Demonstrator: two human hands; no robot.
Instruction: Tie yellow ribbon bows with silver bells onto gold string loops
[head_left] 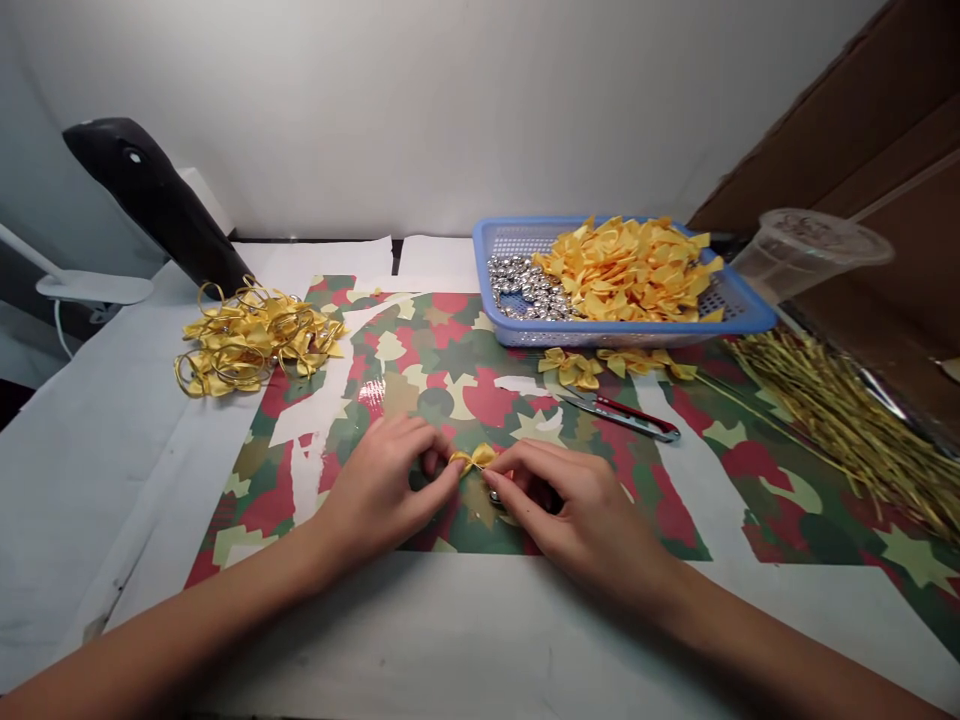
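A small yellow ribbon bow (pixel 482 456) is between my two hands, just above the patterned sheet. My left hand (pixel 394 475) pinches its left loop between thumb and forefinger. At the bow's right side, the thumb and forefinger of my right hand (pixel 574 490) are closed together, with what looks like a thin strand at the bow's middle. A shiny silver bell (pixel 495 497) shows under my right fingers; whether they hold it, I cannot tell. Beyond that hand lie thread snips (pixel 626 415) with a red handle and some loose yellow bows (pixel 574 368).
A blue plastic basket (pixel 637 335) holds yellow bows and silver bells. Finished-looking bows with gold loops (pixel 259 340) are heaped at left, beside a black upright object (pixel 161 205). Gold cords (pixel 862 430) and a clear plastic cup (pixel 806 255) stand at right, near cardboard (pixel 840 130).
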